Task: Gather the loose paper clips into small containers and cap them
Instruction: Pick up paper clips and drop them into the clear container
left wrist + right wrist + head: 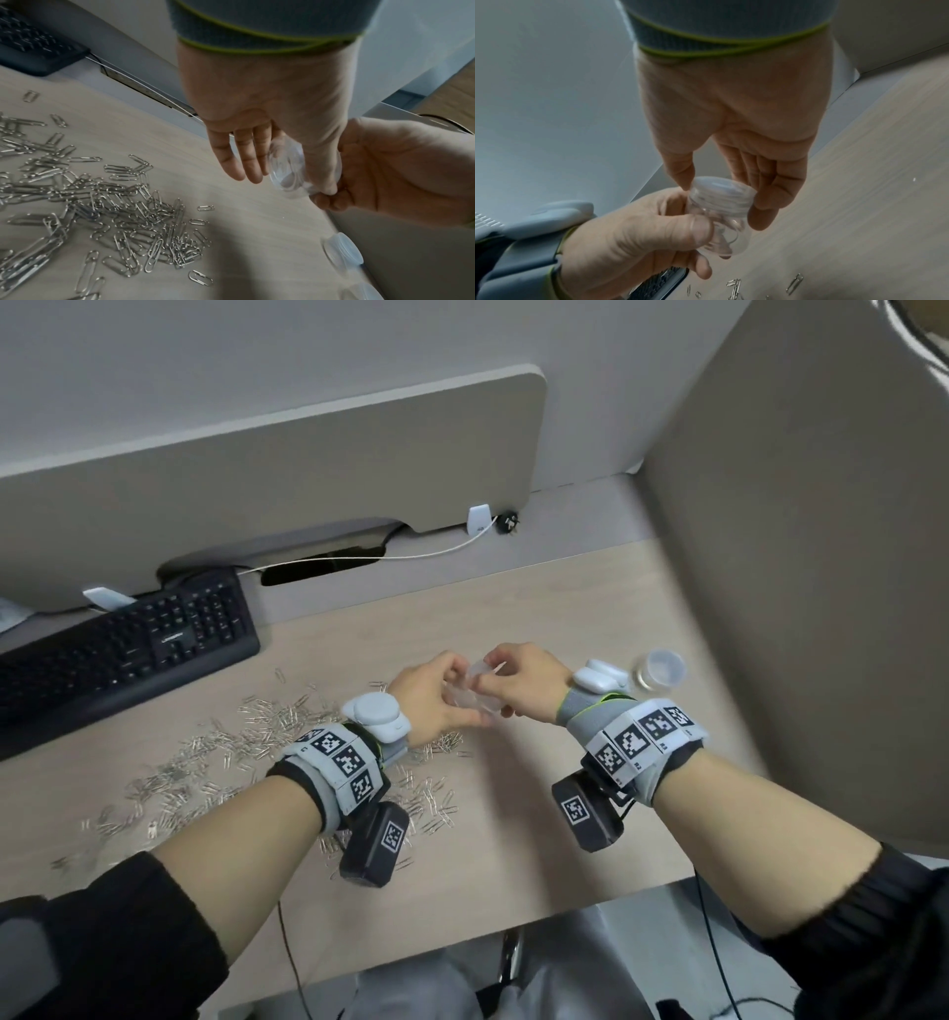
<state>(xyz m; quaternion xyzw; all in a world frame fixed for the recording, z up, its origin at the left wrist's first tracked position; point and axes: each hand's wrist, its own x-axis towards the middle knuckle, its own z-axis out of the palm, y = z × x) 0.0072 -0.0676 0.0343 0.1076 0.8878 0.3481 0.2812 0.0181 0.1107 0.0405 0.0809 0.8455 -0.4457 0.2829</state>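
My left hand [452, 693] grips a small clear jar [475, 701] just above the desk, with its thumb across the jar's body [729, 237]. A few paper clips show inside. My right hand [500, 675] pinches the translucent cap [721, 190] that sits on the jar's mouth, thumb on one side and fingers on the other. In the left wrist view the jar [287, 172] lies between my left hand [257, 160] and my right hand [385, 172]. Loose silver paper clips [231, 757] lie spread over the desk to the left, also under my left forearm [115, 213].
Another small capped jar [660, 670] stands at the right, near the beige side partition [796, 557]; capped jars [342, 255] also appear low in the left wrist view. A black keyboard [123, 649] lies at the back left, and a white cable [411, 554] runs along the back.
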